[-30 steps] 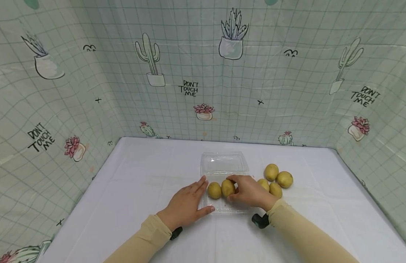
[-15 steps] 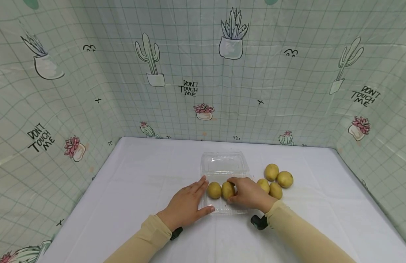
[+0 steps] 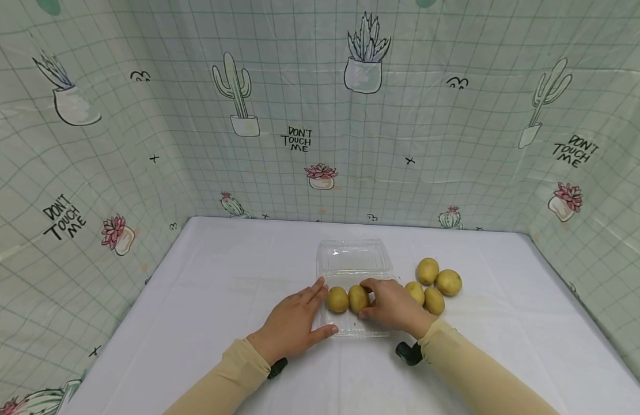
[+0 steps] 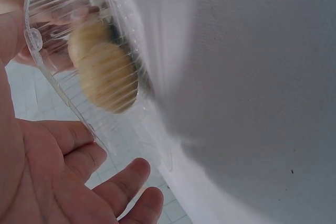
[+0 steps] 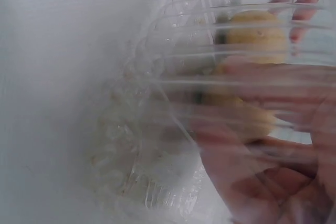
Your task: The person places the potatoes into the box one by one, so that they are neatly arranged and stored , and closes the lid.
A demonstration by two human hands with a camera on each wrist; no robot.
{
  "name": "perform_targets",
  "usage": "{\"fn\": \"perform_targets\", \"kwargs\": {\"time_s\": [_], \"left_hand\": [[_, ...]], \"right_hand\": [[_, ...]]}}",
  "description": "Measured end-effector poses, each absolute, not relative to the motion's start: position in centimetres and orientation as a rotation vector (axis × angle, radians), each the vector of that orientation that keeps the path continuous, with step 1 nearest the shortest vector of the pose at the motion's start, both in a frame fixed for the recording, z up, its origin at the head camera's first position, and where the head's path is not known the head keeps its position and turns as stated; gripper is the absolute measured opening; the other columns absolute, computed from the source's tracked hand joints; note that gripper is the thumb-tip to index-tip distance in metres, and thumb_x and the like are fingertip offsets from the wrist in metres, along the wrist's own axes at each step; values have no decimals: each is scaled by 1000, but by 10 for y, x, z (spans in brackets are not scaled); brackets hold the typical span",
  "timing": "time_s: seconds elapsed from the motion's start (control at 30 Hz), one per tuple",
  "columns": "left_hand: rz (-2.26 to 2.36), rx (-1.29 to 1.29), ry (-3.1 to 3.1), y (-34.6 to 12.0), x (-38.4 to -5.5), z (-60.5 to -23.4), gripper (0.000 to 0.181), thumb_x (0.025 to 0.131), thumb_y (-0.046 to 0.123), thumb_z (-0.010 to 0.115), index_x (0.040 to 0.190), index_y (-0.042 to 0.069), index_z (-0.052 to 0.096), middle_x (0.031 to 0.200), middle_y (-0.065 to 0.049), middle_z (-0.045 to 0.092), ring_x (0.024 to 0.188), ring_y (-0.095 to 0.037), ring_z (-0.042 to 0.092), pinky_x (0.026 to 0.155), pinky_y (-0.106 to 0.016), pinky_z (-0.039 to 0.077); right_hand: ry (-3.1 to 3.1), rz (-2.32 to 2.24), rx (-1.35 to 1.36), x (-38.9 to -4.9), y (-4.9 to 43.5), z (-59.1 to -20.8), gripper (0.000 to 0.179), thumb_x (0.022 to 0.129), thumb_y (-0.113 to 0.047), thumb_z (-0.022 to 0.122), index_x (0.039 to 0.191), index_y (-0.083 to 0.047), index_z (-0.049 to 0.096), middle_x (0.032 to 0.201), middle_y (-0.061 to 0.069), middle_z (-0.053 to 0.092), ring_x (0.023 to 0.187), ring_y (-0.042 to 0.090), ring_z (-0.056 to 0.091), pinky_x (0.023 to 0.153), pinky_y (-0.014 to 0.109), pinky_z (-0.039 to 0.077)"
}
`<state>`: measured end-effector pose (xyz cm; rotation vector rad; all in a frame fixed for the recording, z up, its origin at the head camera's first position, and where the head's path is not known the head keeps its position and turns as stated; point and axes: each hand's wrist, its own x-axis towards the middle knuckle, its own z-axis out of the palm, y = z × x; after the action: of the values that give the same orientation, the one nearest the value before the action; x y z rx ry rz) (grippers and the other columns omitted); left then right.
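Observation:
A clear plastic clamshell container (image 3: 356, 330) lies open on the table, its lid (image 3: 353, 256) folded back to the far side. Two potatoes sit side by side in its base: a left potato (image 3: 337, 300) and a right potato (image 3: 358, 298). My right hand (image 3: 394, 305) pinches the right potato between fingers and thumb. Along the container's left edge rests my left hand (image 3: 295, 323), fingers extended and thumb spread at the front corner. Through the ribbed wall in the left wrist view, a potato (image 4: 107, 80) shows; the right wrist view is partly blurred over the right fingers (image 5: 220, 156).
Several more potatoes (image 3: 449, 283) are grouped on the white tablecloth (image 3: 237, 271) to the right of the container, one partly behind my right hand. A patterned curtain (image 3: 278, 184) encloses the table at the back and sides.
My right hand and the potato it pinches have shifted very slightly left, closer against the other potato. The left hand stays in place at the container's edge.

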<state>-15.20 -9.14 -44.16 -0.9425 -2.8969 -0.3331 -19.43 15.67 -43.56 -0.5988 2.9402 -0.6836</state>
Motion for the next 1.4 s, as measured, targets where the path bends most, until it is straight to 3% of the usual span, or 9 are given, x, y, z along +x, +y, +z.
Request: {"fn": "perform_targets", "kwargs": {"time_s": [0.57,1.4], "left_hand": [[-336,-951,-2887,-92,-152,-439,79,98,57,53,150,0,41,160,-14,30,136,-29,44,106,-44,41],[-323,-960,-2890,-91,-151,-439,79,98,57,52,151,-1,40,159,-15,30,137,-30,44,107,-43,40]], "right_hand": [[2973,-717,-573,-193,156,-436,59,73,-20,90,123,1,65,106,11,71,72,9,64,69,32,55],[2947,-777,-637,-191,162,-434,57,75,-13,89,124,2,65,113,13,70,74,9,67,71,31,56]]}}
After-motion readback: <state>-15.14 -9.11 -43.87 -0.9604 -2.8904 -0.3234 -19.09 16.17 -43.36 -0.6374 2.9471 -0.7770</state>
